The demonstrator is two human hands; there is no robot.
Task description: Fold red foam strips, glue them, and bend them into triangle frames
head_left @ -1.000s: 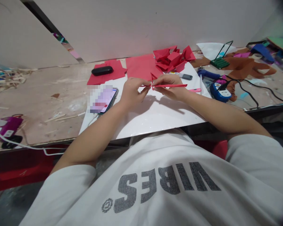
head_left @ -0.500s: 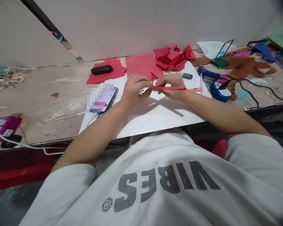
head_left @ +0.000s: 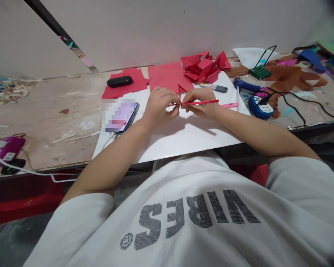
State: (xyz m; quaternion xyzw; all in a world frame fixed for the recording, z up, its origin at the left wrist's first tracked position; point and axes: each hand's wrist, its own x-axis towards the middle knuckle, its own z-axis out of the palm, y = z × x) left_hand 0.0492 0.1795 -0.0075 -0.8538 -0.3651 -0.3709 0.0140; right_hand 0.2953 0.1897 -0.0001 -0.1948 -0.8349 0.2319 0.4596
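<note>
Both hands pinch one piece of folded red paper (head_left: 202, 102) over a white board (head_left: 167, 146). My left hand (head_left: 161, 104) has its thumb and fingertips closed on the paper's left part. Close beside it, my right hand (head_left: 202, 100) grips the same paper, and a narrow folded strip runs across its fingers to the right. A thin pointed part stands up between the hands. The fingers cover much of the fold. Behind the right hand lies a grey utility knife (head_left: 218, 88), and a pink strip-shaped tool (head_left: 229, 105) shows beside the wrist.
A phone (head_left: 124, 116) lies left of my hands. Red paper sheets (head_left: 167, 76) lie behind, with a black case (head_left: 119, 81) on some. Folded red pieces (head_left: 206, 66) are heaped at the back. To the right sit a blue power strip (head_left: 260, 107) with black cables and a green folding stand (head_left: 260, 73).
The folded paper's right end has tipped up slightly, and a red bit now shows inside my left hand's grip. Both hands stay nearly in place.
</note>
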